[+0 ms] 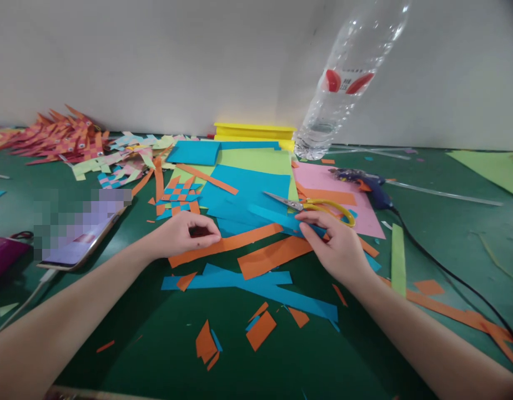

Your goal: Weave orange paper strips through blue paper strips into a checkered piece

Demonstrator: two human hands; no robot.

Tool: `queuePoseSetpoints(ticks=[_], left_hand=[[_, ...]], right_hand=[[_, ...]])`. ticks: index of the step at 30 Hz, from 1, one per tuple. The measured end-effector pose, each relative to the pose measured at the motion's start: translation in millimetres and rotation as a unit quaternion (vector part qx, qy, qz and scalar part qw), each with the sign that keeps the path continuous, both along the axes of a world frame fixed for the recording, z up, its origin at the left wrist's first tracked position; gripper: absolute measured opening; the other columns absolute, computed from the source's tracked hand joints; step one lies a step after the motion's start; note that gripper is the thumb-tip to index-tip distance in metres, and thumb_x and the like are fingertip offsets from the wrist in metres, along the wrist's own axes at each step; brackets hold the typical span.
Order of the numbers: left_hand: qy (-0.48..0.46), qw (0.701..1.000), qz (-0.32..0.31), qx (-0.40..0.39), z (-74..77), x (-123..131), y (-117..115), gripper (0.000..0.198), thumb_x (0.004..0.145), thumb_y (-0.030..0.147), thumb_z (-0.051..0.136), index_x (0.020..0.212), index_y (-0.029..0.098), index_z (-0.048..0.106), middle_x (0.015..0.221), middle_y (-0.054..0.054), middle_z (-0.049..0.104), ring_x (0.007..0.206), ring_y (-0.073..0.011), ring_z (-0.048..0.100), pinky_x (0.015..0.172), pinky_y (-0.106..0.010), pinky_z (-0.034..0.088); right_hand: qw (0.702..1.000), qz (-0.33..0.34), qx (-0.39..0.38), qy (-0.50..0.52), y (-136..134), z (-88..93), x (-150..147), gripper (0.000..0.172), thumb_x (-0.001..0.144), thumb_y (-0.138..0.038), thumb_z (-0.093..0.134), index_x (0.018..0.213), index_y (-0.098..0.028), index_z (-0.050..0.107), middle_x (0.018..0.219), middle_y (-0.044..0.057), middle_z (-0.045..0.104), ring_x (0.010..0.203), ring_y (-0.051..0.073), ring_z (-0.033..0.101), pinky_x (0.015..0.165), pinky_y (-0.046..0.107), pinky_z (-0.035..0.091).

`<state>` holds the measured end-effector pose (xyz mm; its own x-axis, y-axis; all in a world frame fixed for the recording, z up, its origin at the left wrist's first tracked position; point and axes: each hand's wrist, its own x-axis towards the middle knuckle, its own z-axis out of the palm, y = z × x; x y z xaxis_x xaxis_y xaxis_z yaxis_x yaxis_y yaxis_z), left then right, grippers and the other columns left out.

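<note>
My left hand [182,234] rests on the green table, fingers curled together over the end of a long orange paper strip [235,243]. My right hand [337,244] pinches a blue paper strip [277,218] just below the yellow-handled scissors [312,205], which lie on blue paper [246,194]. A wider orange strip [273,256] and crossed blue strips [256,283] lie between and below my hands. A small woven blue and orange square [178,197] sits beyond my left hand.
A phone [79,236] lies at left. Woven paper pieces [69,139] are heaped at back left. A clear bottle [343,78] leans at the wall by a yellow stack [254,132]. A glue gun [365,182] with black cord lies on pink paper [335,191]. Scraps litter the near table.
</note>
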<state>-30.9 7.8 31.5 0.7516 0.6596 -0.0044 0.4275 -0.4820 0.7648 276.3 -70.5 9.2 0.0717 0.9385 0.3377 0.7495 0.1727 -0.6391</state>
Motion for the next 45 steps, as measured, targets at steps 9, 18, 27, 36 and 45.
queuePoseSetpoints(ticks=[9,18,27,36,45], left_hand=[[0.013,1.0,-0.014,0.013,0.5,3.6,-1.5,0.022,0.088,0.036,0.056,0.082,0.02,0.07,0.078,-0.003,0.073,0.066,-0.0146,0.066,0.056,-0.022,0.049],[-0.027,0.997,-0.068,0.005,6.3,13.5,-20.2,0.015,0.089,0.027,0.058,0.083,0.02,0.071,0.079,-0.002,0.072,0.068,-0.012,0.062,0.061,-0.02,0.048],[-0.054,0.998,0.005,-0.033,4.2,15.7,-20.0,0.018,0.081,0.031,0.068,0.094,0.02,0.072,0.08,-0.002,0.073,0.07,-0.0147,0.067,0.063,-0.022,0.054],[-0.017,0.996,0.084,0.015,-6.2,10.0,-9.9,0.025,0.081,0.042,0.068,0.094,0.021,0.071,0.089,-0.004,0.074,0.075,-0.0173,0.068,0.063,-0.026,0.057],[0.02,0.99,0.111,0.086,-6.2,9.1,-4.0,0.023,0.084,0.042,0.065,0.083,0.02,0.071,0.079,-0.003,0.074,0.067,-0.0169,0.067,0.059,-0.024,0.052]], right_hand=[[0.984,0.094,0.075,-0.129,-3.9,1.8,-5.3,0.027,0.09,-0.028,0.053,0.117,-0.025,0.058,0.126,0.009,0.063,0.121,0.03,0.054,0.101,0.054,0.041],[0.936,0.303,0.033,-0.173,-14.1,6.0,-15.5,0.043,0.093,-0.037,0.055,0.134,-0.025,0.046,0.13,0.008,0.062,0.128,0.024,0.05,0.115,0.056,0.023],[0.976,0.211,0.025,-0.051,-8.3,6.2,-10.8,0.015,0.091,-0.034,0.058,0.098,-0.026,0.068,0.087,0.003,0.071,0.087,0.021,0.063,0.09,0.046,0.047],[0.984,0.155,0.024,-0.089,-1.0,8.6,0.8,0.012,0.088,-0.034,0.059,0.093,-0.028,0.068,0.088,0.002,0.072,0.087,0.023,0.064,0.09,0.048,0.046],[0.969,0.046,0.029,-0.242,16.7,3.8,31.9,0.03,0.092,-0.04,0.048,0.106,-0.018,0.062,0.102,0.013,0.067,0.098,0.033,0.06,0.084,0.05,0.046]])
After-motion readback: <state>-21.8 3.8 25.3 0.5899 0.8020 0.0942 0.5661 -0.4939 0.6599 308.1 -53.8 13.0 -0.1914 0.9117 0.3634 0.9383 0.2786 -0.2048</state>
